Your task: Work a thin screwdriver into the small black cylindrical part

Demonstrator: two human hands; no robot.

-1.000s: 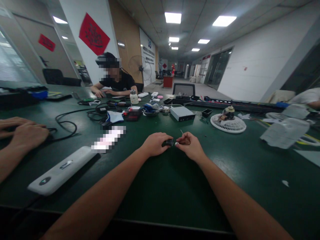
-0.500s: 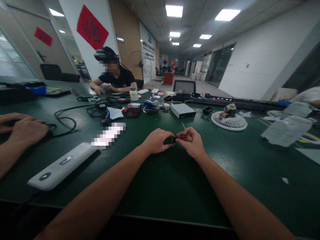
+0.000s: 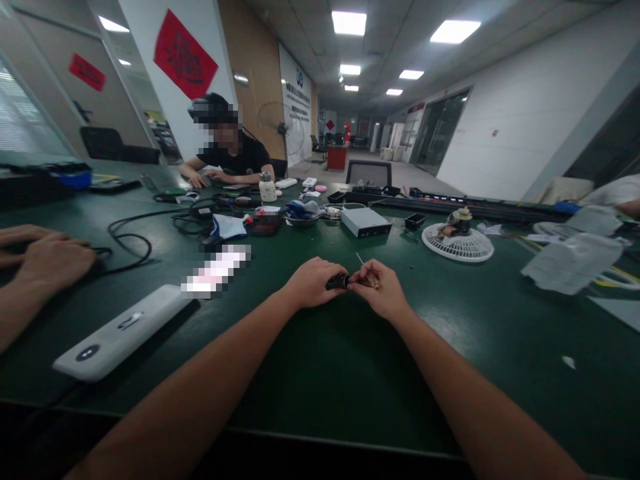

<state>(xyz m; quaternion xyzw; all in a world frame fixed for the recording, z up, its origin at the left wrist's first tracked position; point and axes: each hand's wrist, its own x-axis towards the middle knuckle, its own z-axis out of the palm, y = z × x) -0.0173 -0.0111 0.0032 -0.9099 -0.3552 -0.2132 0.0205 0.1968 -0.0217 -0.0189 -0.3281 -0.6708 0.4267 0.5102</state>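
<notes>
Left hand (image 3: 311,283) clenched on black cylinder (image 3: 337,282), right hand (image 3: 380,288) pinching thin metal pin (image 3: 361,262)

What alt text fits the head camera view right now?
The left hand grips a small black object against the right hand, which pinches a small brass-coloured part with a thin pin, above a green workbench. A co-worker sits across the bench among cables.

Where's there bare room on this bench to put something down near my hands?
Bare green bench top lies between your forearms, just below your left hand and right hand, and stretches right towards the white round fan guard. It's crowded beyond your hands, around the grey metal box and black cables.
</notes>
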